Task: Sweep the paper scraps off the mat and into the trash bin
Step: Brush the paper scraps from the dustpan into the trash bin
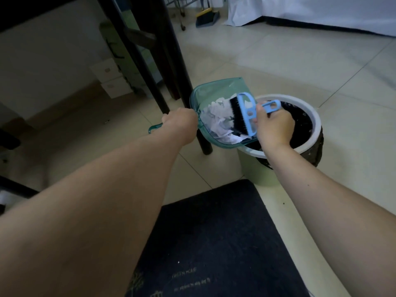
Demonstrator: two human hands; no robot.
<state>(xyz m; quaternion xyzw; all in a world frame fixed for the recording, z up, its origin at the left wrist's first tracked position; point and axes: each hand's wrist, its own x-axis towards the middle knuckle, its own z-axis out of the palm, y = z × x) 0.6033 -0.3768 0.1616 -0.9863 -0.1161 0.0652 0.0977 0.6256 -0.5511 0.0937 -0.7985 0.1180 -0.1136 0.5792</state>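
Pale glossy floor tiles (300, 61) spread out in dim light. A dark table leg (171, 67) stands on them; left of it sit stacked white boxes (111, 82), behind it a grey dustpan (206, 19), farther right a white sheet (310, 11).

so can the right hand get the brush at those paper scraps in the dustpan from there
Probably yes: the right hand holds the blue brush with its bristles already on the paper scraps in the open dustpan, nothing between them.
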